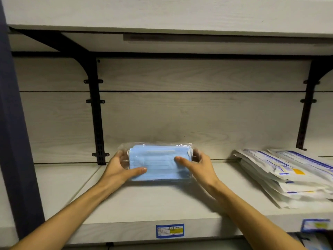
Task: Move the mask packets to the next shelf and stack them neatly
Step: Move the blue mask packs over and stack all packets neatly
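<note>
Head view: looked forward and down into a pale wood-grain shelf bay, with both bare forearms reaching in from the bottom edge.
Mask packet [158,162]: 1 clear plastic packet of light blue masks lay flat on the shelf [144,204], toward the back, just in front of the back panel [180,109]; whether it touched the panel could not be told.
Left hand [119,169]: gripped the packet's left end, thumb lying across the top near the front-left corner.
Left fingers [119,153]: curled round the far left edge, pressing into the loose clear wrap; the packet's left end sat between them and the thumb.
Right hand [199,166]: held the packet's right end, thumb stretched flat across the top of the blue masks, pointing left.
Right fingers [197,153]: wrapped round the right edge behind the plastic and mostly hidden, so their exact spread could not be told.
Packet between the hands: its middle stayed uncovered, with both thumbs on top and apart from each other.
White packs [288,175]: a loose stack of flat white pouches with blue print lay on the same shelf, well apart to the right.
Shelf label [170,230]: a blue-bordered tag with a yellow patch sat on the shelf's front edge, below the packet.
Brackets [95,112]: black metal uprights stood against the back panel on either side, carrying the upper shelf [162,13].
</note>
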{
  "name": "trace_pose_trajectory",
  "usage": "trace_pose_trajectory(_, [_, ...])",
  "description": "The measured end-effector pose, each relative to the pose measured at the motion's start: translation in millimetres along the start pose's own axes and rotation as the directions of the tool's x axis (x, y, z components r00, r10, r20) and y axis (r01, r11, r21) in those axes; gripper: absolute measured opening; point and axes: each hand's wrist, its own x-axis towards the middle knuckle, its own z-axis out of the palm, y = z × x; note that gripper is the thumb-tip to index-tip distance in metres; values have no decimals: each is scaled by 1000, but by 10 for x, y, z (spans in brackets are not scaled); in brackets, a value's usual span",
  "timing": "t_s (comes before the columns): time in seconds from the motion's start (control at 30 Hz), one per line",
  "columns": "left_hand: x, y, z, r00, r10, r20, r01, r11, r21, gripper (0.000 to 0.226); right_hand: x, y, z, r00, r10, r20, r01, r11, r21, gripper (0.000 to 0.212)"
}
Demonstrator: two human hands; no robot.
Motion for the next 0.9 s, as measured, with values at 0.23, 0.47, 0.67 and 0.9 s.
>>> trace_pose_trajectory(0.23, [-109,-128,-24,991,-31,129,14,992,129,86,-62,134,-6,998,-6,64,14,992,-128,43])
trace_pose_trajectory(0.47, [-137,12,-36,988,-96,123,79,988,135,79,-77,-1,-30,999,35,16,-31,982,-184,43])
trace_pose_trajectory(0.67, [-45,209,-68,979,-184,85,161,961,226,82,-42,-203,-96,960,277,34,-247,902,-355,58])
trace_pose_trajectory(0.9, [-181,207,-10,992,-98,-76,123,844,523,90,-102,-289,-169,909,411,73,-285,740,-609,93])
